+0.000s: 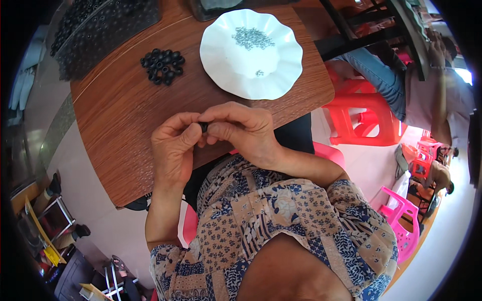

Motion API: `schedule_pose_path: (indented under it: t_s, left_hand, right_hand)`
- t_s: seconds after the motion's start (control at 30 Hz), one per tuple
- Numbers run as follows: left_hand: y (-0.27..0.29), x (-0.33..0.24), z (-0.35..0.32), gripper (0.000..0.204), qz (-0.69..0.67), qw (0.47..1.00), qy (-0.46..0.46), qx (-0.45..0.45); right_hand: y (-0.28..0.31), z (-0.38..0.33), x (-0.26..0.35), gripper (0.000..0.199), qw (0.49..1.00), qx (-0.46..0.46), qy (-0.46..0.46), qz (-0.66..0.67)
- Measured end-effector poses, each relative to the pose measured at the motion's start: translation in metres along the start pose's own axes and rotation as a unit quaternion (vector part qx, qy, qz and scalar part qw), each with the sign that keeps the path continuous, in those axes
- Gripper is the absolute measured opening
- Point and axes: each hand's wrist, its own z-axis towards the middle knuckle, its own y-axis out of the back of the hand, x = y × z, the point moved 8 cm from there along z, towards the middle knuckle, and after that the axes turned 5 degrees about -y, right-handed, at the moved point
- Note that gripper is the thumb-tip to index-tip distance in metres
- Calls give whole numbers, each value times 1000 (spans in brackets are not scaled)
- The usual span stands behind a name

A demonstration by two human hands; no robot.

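- Component: small hollow black round piece, apparently plastic or rubber (204, 127), between the hands.
- Left hand (173, 145) and right hand (246, 134): both pinch it with thumb and fingertips.
- Matching black pieces (163, 65): heaped at 11 o'clock from it.
- Handling: probably light, liable to roll; stiffness indeterminable.
- Grip: outer wall, opening clear.

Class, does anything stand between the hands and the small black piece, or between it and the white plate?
Nothing visible separates the left hand or right hand from the black piece: both hold it at their fingertips. Toward the white plate, only the right hand's fingers visibly lie between.
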Motion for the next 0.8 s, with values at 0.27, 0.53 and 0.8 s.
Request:
schedule_pose_path:
  t_s: [0.27, 0.53, 0.8]
  left_hand:
    - [-7, 7, -1, 24, -20, 997, 79, 13]
    - [-14, 7, 3, 23, -29, 995, 81, 43]
    - [-12, 5, 9, 29, -17, 998, 39, 36]
  right_hand:
    - [-5, -9, 35, 32, 908, -4, 258, -331]
    - [28, -4, 61, 24, 819, -94, 291, -485]
    - [82, 21, 56, 18, 719, -134, 178, -659]
